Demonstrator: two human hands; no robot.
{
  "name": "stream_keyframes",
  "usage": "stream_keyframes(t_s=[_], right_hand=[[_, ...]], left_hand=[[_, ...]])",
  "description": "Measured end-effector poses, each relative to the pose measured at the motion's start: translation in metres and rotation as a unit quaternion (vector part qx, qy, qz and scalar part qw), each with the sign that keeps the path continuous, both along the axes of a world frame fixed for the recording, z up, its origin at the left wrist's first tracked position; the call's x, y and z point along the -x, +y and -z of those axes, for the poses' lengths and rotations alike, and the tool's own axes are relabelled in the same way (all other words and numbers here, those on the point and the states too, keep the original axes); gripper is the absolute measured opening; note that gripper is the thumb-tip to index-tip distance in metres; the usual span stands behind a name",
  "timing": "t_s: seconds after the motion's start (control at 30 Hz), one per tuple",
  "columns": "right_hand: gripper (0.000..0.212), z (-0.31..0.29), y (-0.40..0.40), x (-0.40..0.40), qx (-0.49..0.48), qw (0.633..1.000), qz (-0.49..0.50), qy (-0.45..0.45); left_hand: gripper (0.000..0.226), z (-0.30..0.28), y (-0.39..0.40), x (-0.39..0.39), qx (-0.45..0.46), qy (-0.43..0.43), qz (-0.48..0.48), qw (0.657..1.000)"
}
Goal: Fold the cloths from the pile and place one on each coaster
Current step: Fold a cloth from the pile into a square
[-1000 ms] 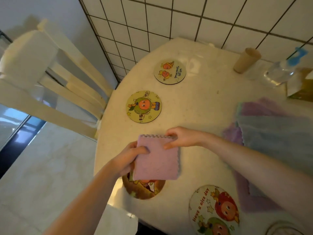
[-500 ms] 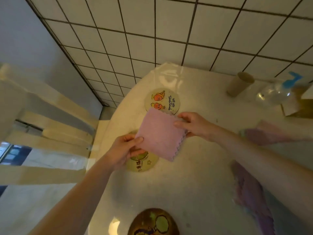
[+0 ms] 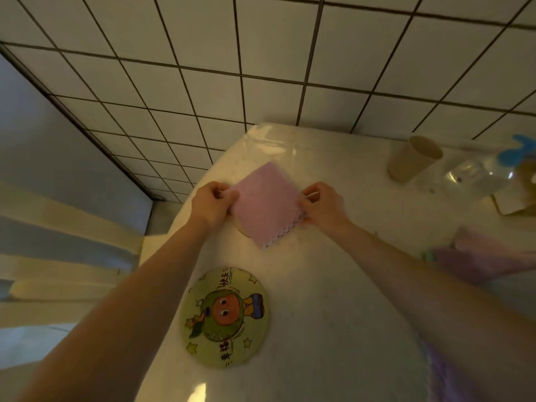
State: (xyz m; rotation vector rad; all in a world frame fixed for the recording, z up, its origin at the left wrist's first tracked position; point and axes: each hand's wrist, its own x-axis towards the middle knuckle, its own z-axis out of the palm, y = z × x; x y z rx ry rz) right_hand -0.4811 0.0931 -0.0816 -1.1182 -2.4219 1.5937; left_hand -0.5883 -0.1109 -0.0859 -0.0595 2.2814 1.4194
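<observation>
A folded pink cloth point(image 3: 265, 203) lies as a square over the far coaster point(image 3: 241, 230), of which only a thin edge shows under the cloth's left corner. My left hand point(image 3: 211, 203) pinches the cloth's left corner and my right hand point(image 3: 320, 203) pinches its right corner. A second round coaster point(image 3: 224, 316) with a cartoon orange figure lies bare on the table nearer to me. The pile of purple and blue cloths point(image 3: 475, 256) sits at the right edge.
The white table point(image 3: 333, 285) meets a tiled wall point(image 3: 261, 68) at the back. A paper cup point(image 3: 412, 158) and a clear spray bottle point(image 3: 478, 175) with a blue top stand at the back right. A pale chair point(image 3: 58, 242) is left of the table.
Both hands carried the folded pink cloth away from me, past the near and middle coasters, and lowered it over the far coaster. The view shifted forward with them.
</observation>
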Motion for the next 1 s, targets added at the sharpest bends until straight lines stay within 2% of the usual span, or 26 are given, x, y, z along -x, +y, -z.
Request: stream_keyframes(t_s=[0.1, 0.27, 0.33, 0.43, 0.5, 0.67, 0.8, 0.9, 1.0], right_hand=[[0.015, 0.012, -0.002, -0.001, -0.066, 0.997, -0.027, 0.000], [0.011, 0.015, -0.001, 0.000, -0.108, 0.993, -0.048, 0.015], [0.011, 0.016, -0.003, 0.000, -0.150, 0.984, -0.091, 0.014], [0.025, 0.014, -0.006, -0.007, -0.297, 0.924, -0.238, -0.029], [0.035, 0.010, -0.006, -0.012, -0.339, 0.896, -0.280, -0.060], [0.039, -0.003, 0.002, -0.032, -0.342, 0.882, -0.312, -0.091], [0.039, -0.021, 0.019, -0.082, -0.338, 0.888, -0.303, -0.080], [0.039, -0.030, 0.030, -0.137, -0.361, 0.865, -0.340, -0.076], [0.038, -0.035, 0.040, -0.201, -0.404, 0.845, -0.350, -0.023]], left_hand=[[0.013, 0.011, 0.002, 0.004, 0.045, 0.029, -0.004, 0.999], [0.014, 0.015, -0.002, 0.007, 0.049, 0.035, -0.003, 0.998], [0.021, 0.015, -0.005, 0.006, 0.058, 0.045, 0.018, 0.997], [0.030, 0.014, -0.004, 0.002, 0.134, 0.127, 0.061, 0.981], [0.029, 0.012, -0.003, -0.002, 0.167, 0.159, 0.063, 0.971], [0.037, -0.006, -0.007, -0.010, 0.172, 0.085, 0.019, 0.981], [0.040, -0.019, -0.009, -0.043, 0.170, 0.146, 0.064, 0.972], [0.043, -0.027, 0.005, -0.083, 0.162, 0.158, 0.099, 0.969], [0.041, -0.037, 0.033, -0.139, 0.151, 0.171, 0.134, 0.964]])
